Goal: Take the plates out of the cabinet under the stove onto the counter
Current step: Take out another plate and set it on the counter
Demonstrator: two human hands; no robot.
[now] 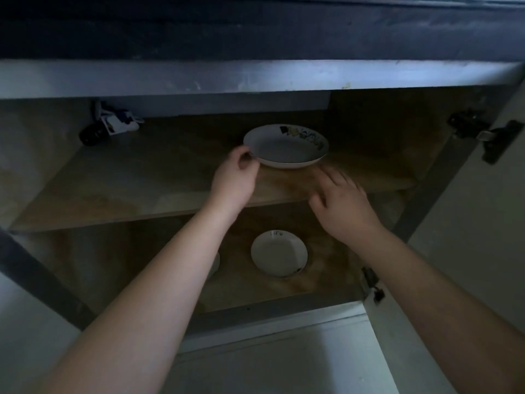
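Observation:
A white plate with a blue and yellow pattern on its far rim (287, 145) sits on the upper wooden shelf (142, 180) of the open cabinet. My left hand (235, 177) pinches the plate's left rim between thumb and fingers. My right hand (341, 203) hovers with spread fingers just in front of the shelf edge, below and right of the plate, holding nothing. A smaller white plate (279, 253) lies on the bottom shelf (326, 268), between my two forearms. Another pale dish (214, 264) shows partly behind my left forearm.
A dark and white object (109, 127) rests at the back left of the upper shelf. The cabinet door (483, 194) stands open at the right with its hinges (466, 123) showing. The dark counter edge (255, 32) runs overhead.

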